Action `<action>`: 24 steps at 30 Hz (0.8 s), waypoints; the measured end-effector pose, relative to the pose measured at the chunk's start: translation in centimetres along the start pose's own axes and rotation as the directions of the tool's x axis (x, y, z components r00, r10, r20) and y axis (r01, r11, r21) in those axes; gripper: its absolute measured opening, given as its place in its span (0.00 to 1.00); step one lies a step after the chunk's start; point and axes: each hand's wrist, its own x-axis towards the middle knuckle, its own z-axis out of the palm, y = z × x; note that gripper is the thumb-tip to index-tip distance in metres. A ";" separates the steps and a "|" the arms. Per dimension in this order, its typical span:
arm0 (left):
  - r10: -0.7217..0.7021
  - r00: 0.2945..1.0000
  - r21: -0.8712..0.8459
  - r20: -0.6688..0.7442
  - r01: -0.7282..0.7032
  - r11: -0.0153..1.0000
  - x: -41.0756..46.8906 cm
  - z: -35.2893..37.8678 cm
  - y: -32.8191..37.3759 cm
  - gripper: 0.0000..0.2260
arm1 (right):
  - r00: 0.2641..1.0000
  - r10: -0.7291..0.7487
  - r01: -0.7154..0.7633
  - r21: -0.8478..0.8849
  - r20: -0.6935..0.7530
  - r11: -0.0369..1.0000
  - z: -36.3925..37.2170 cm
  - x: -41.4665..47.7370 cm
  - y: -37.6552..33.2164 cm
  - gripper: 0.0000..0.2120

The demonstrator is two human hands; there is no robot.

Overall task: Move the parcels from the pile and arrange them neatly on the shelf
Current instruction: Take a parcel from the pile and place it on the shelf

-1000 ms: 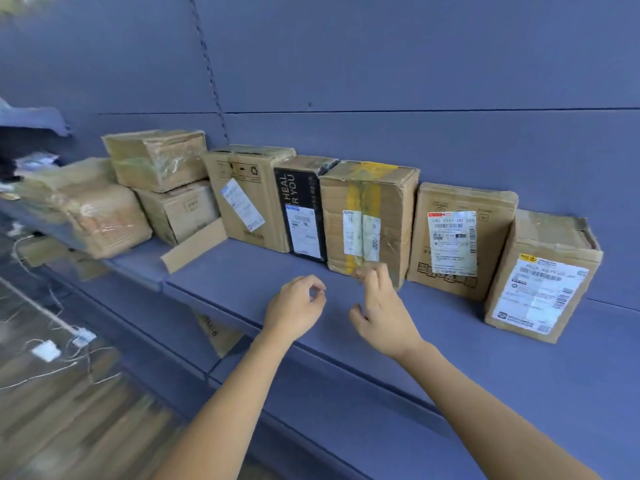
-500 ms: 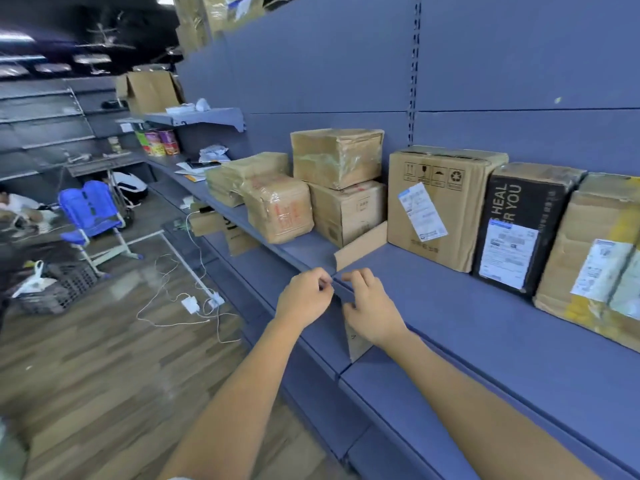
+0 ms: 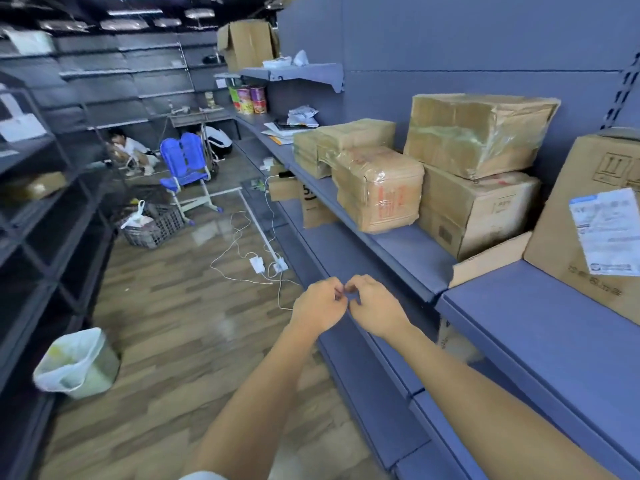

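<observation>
Both my hands are out in front of the shelf, off its front edge, over the floor. Left hand and right hand meet fingertip to fingertip, fingers curled in narrow. Can't tell if anything is pinched between them; no parcel in either.

Parcels are all on the shelf, toward its back edge:
- tape-wrapped parcel near the front edge, red print on its face.
- flat wrapped parcel just behind it, touching.
- plain carton to the right against the back wall, with a film-wrapped box stacked on top, tilted a bit.
- labelled carton at the right edge of view, upright, white shipping label facing me.
- loose cardboard flap lying at the seam between two shelf boards, between the plain carton and the labelled carton.

Off the shelf: white cables and chargers on the floor near the shelf foot, bin with white liner lower left, blue chair and a crate further back. Open carton sits on the upper bracket shelf, far end. Frame is slightly motion-blurred.
</observation>
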 end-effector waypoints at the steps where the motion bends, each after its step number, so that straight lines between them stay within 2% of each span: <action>1: -0.023 1.000 0.006 -0.002 0.023 1.000 0.9 -0.2 -0.6 0.07 | 1.000 0.000 0.000 -0.003 0.025 1.000 0.3 1.3 0.0 0.11; 4: -0.078 0.997 0.065 0.007 0.078 0.995 3.7 -0.8 -2.2 0.10 | 0.993 0.004 -0.003 -0.007 0.115 1.000 1.2 5.3 -0.3 0.10; 8: -0.120 0.992 0.239 0.040 0.107 0.965 7.3 -1.8 -4.6 0.13 | 0.970 -0.017 0.025 -0.031 0.242 0.999 2.5 10.3 -1.1 0.11; 16: -0.271 0.961 0.196 0.045 0.258 0.946 12.3 -3.8 -11.1 0.13 | 0.940 -0.022 0.023 0.002 0.340 1.000 8.5 17.7 -1.4 0.09; 24: -0.255 0.962 0.240 0.094 0.226 0.944 19.0 -8.3 -19.7 0.14 | 0.944 0.050 -0.062 0.027 0.326 0.998 14.0 26.4 -5.3 0.08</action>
